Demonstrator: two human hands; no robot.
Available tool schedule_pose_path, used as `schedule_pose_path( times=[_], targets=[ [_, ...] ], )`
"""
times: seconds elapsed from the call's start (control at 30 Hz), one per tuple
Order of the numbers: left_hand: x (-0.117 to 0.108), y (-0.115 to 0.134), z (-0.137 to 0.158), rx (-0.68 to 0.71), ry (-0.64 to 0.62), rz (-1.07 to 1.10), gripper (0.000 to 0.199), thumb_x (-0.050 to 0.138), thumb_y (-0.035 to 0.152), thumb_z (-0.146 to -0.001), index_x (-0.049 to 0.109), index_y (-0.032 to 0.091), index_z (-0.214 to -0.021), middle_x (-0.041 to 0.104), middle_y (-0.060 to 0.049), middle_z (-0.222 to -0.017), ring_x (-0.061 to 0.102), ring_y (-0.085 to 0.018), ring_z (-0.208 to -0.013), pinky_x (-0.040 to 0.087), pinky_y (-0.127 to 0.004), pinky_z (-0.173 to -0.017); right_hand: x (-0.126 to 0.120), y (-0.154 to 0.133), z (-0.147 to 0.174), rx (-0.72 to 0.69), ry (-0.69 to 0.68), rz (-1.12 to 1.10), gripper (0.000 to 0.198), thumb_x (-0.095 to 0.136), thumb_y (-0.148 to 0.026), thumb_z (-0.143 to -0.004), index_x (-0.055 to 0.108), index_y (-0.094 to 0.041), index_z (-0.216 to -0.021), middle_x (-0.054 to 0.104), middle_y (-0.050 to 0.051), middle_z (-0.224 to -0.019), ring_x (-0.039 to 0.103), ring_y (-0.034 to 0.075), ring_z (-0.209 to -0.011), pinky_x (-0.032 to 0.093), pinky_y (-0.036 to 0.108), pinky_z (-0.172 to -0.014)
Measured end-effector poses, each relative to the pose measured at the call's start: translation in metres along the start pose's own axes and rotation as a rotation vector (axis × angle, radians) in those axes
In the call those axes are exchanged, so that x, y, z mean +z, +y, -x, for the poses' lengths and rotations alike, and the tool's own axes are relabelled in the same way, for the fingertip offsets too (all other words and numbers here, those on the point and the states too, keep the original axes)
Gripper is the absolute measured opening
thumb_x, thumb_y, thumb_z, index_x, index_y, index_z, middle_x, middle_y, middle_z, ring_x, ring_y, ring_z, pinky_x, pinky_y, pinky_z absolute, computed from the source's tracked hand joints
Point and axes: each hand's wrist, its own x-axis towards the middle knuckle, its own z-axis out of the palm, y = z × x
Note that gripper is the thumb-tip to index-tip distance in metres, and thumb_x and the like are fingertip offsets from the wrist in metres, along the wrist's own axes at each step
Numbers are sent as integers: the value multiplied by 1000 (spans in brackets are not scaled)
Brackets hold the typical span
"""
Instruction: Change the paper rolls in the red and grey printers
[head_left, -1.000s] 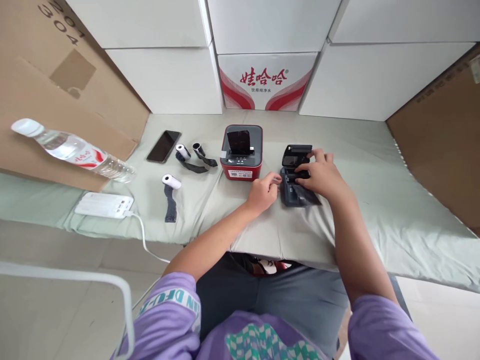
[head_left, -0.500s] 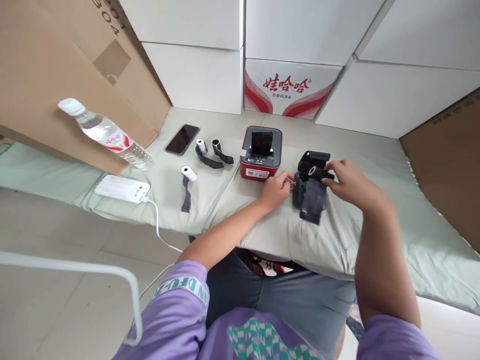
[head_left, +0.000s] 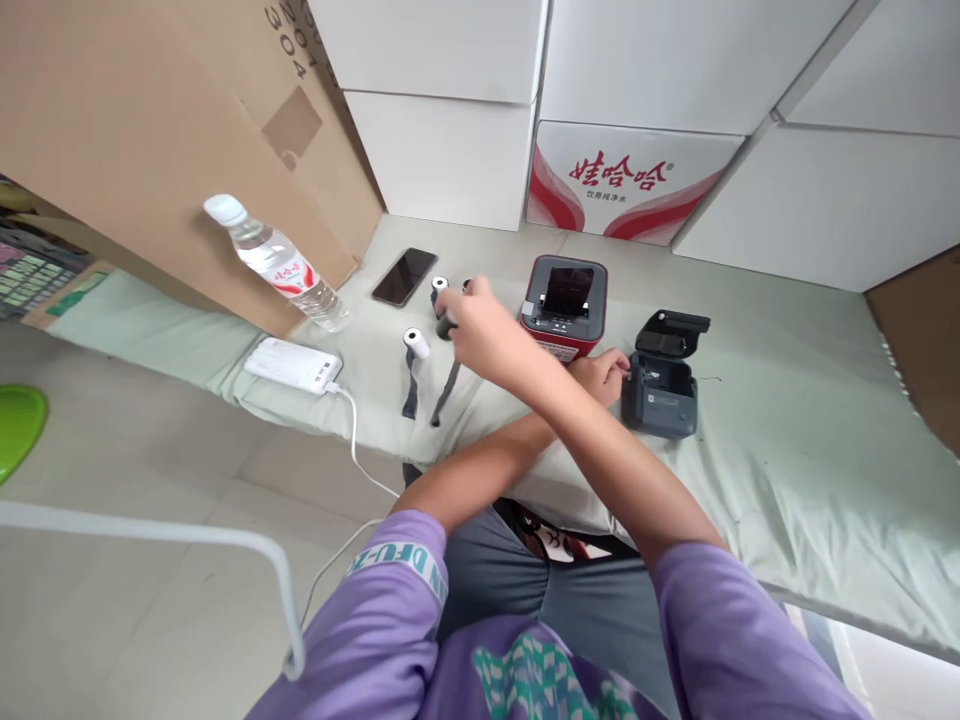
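My right hand (head_left: 480,325) reaches across to the left, slightly blurred. Its fingers are closed on a dark paper roll (head_left: 447,328), whose loose strip (head_left: 445,395) hangs toward the front edge. Beside it stand a white-ended roll with a dark strip (head_left: 416,344) and another roll (head_left: 440,285), part of it behind my fingers; one more behind them is mostly hidden. My left hand (head_left: 600,377) lies under my right forearm, its fingers pinched together against the left side of a small dark label printer (head_left: 664,400) with its lid (head_left: 673,333) raised. What they pinch is unclear.
A red and black printer (head_left: 564,300) stands behind my left hand. On the left are a phone (head_left: 405,276), a water bottle (head_left: 281,262) and a white power bank (head_left: 291,365) with a cable. White boxes (head_left: 630,185) line the back, with a brown carton (head_left: 300,180) at left.
My right hand has carried the dark roll from the small printer left to the other rolls. My left hand stays at the printer's side. The view has shifted, so everything sits further right.
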Motion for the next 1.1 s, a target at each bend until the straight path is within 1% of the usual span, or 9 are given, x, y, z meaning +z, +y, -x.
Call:
schedule_pose_path(
  times=[0.1, 0.23, 0.37, 0.53, 0.6, 0.7, 0.83, 0.93, 1.1],
  targets=[
    [-2, -1, 0, 92, -51, 15, 26, 53, 6, -93, 72, 23, -100, 82, 0, -97, 78, -17, -102, 59, -23, -89, 38, -10, -31, 45, -291, 139, 41, 48, 0, -90, 63, -10, -128, 47, 27, -144, 72, 25, -92, 57, 40, -85],
    [-3, -1, 0, 110, -76, 13, 26, 50, 9, -94, 70, 23, -103, 83, -3, -102, 77, -19, -105, 58, -27, -90, 53, -13, -39, 121, -424, 232, 45, 50, -3, -92, 65, -10, -134, 46, 28, -149, 71, 32, -113, 57, 42, -93],
    [0, -4, -2, 97, -56, 7, 26, 50, 12, -95, 70, 24, -104, 82, -2, -101, 77, -19, -102, 56, -28, -86, 29, -3, -48, 98, -257, 200, 42, 56, -19, -96, 66, -19, -136, 59, 21, -142, 67, 36, -121, 55, 49, -99],
    [6, -10, -5, 110, -63, 11, 23, 52, 16, -95, 70, 25, -106, 81, -1, -100, 77, -18, -96, 54, -27, -82, 8, 12, -87, 121, -16, 175, 40, 50, -9, -94, 70, -17, -128, 71, 17, -127, 67, 33, -119, 54, 48, -100],
    [7, -11, -5, 116, -49, 12, 23, 52, 18, -95, 71, 25, -106, 81, -1, -100, 76, -18, -95, 54, -27, -80, 11, 9, -100, 84, -58, 137, 40, 54, -9, -93, 71, -18, -128, 71, 16, -131, 67, 31, -121, 54, 44, -101],
    [5, -9, -3, 118, -33, -2, 24, 51, 18, -95, 71, 26, -106, 81, 0, -100, 76, -18, -97, 54, -27, -81, 25, -7, -108, -83, -286, 93, 40, 64, -13, -90, 72, -20, -129, 68, 12, -138, 65, 29, -125, 54, 39, -102],
    [0, -3, 0, 101, -55, -31, 27, 51, 16, -94, 73, 26, -106, 81, -2, -101, 75, -20, -100, 55, -28, -84, 48, -24, -103, -102, -532, 297, 47, 63, 0, -81, 73, -14, -125, 71, 18, -129, 59, 39, -132, 56, 47, -96],
    [-3, 0, 1, 102, -66, -56, 27, 50, 16, -95, 73, 26, -106, 81, -2, -102, 75, -20, -101, 54, -28, -85, 56, -17, -100, -145, -492, 288, 51, 55, 7, -77, 73, -13, -120, 72, 18, -124, 64, 37, -122, 55, 45, -91],
    [2, -3, 0, 128, -61, -98, 26, 51, 17, -95, 72, 25, -107, 81, -3, -103, 75, -21, -97, 52, -29, -80, 37, 9, -90, -492, -238, -218, 53, 44, 9, -76, 68, -15, -118, 72, 9, -126, 64, 20, -119, 49, 31, -101]
  ],
)
